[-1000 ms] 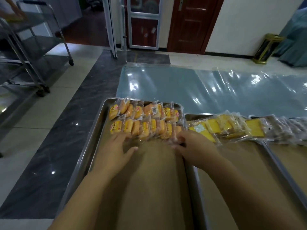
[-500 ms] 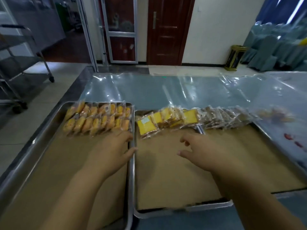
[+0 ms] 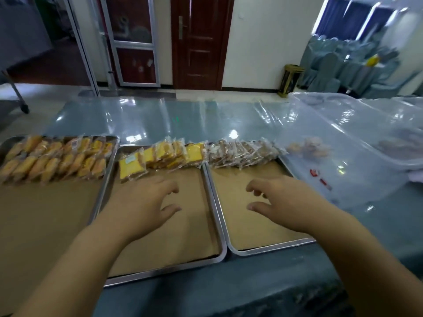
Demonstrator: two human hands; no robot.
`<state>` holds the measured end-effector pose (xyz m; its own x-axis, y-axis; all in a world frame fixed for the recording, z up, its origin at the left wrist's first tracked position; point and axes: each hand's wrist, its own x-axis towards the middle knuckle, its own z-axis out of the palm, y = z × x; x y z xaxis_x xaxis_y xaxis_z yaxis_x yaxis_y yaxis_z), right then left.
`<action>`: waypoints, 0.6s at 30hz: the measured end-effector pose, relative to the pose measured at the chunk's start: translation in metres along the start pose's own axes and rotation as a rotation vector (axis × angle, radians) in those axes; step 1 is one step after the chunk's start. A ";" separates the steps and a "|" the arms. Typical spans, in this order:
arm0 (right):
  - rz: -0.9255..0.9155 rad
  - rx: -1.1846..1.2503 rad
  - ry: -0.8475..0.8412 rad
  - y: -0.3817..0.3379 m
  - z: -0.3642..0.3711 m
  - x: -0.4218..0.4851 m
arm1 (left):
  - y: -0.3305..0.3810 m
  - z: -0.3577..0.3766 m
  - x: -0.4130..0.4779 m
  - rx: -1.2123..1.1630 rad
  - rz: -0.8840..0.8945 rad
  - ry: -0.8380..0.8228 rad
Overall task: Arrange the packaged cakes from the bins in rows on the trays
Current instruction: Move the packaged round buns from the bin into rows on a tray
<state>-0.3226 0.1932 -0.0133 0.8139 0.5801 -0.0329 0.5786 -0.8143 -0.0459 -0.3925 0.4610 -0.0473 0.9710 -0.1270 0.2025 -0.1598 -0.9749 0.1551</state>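
Along the far ends of three trays across the middle of the frame, packaged cakes lie in rows: orange cakes (image 3: 52, 159) on the left tray (image 3: 107, 170), yellow cakes (image 3: 160, 154) on the middle tray (image 3: 171, 267), brown cakes (image 3: 240, 153) on the right tray (image 3: 274, 247). The left hand (image 3: 142, 202) hovers over the middle tray and the right hand (image 3: 283, 202) over the right tray, both empty, fingers relaxed. At the right of the frame, a clear bin (image 3: 354, 179) holds more cakes.

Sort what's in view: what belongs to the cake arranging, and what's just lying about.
Job: left tray, middle tray, right tray, orange cakes, yellow cakes, brown cakes, clear bin, left hand, right hand.
Lying about: door, gold stand, covered chairs.
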 end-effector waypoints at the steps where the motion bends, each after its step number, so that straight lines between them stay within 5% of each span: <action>1: 0.002 -0.006 0.020 0.013 -0.003 -0.002 | 0.007 0.000 0.009 0.010 0.012 -0.001; 18: 0.048 -0.203 0.122 0.265 -0.078 0.040 | 0.144 0.041 0.239 -0.099 0.210 0.145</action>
<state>-0.1322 -0.0009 0.0510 0.8341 0.5440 0.0915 0.5277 -0.8352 0.1549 -0.1766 0.2824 -0.0165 0.8806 -0.2897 0.3750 -0.3781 -0.9066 0.1873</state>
